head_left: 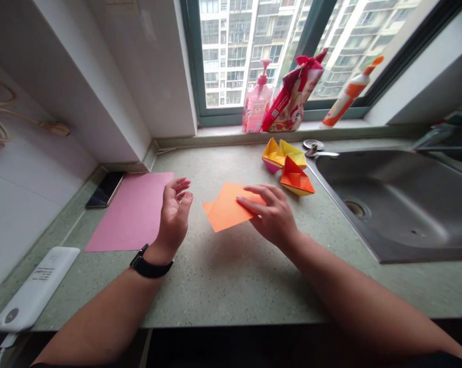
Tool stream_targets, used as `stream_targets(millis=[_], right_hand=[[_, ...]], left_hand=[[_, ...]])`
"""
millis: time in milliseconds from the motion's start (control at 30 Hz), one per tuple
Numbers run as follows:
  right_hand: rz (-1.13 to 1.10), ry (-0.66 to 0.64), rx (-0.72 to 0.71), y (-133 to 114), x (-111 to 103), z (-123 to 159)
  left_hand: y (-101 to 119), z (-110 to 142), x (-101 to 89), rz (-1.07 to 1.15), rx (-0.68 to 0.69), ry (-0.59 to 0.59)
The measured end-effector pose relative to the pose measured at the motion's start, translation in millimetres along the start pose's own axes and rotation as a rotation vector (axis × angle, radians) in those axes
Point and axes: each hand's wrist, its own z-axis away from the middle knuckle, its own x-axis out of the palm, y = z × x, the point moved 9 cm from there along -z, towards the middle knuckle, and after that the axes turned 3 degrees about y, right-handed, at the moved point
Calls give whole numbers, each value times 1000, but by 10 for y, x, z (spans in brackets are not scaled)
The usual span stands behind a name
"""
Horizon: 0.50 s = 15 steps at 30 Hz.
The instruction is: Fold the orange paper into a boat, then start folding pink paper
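Note:
An orange sheet of folded paper is in my right hand, pinched near its right side and lifted a little off the counter. One corner on its left sticks out as a small flap. My left hand holds nothing; its fingers are apart and slightly curled, to the left of the orange paper. Beneath and beside that hand lies a flat pink sheet of paper. Beyond my right hand stand folded paper boats: an orange-and-purple one, a yellow one and a red-orange one.
A steel sink with a tap takes up the right. A phone and a white power bank lie at left. On the windowsill stand a pink pump bottle, a red bag and an orange-white bottle.

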Motion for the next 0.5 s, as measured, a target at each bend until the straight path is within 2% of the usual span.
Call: stream_targets(millis=[100, 167, 267, 333, 400, 500], right_hand=[[70, -337, -70, -113, 494, 191], [44, -433, -85, -159, 657, 283], [10, -456, -90, -192, 694, 307], [-6, -455, -94, -216, 669, 292], [-17, -456, -97, -245, 645, 276], [-46, -462, -134, -298, 620, 266]], left_hand=[[116, 24, 98, -130, 77, -128], [176, 105, 275, -235, 147, -302], [168, 338, 582, -411, 242, -602], [98, 488, 713, -536, 260, -742], [32, 583, 773, -645, 253, -814], [20, 637, 793, -752, 260, -848]])
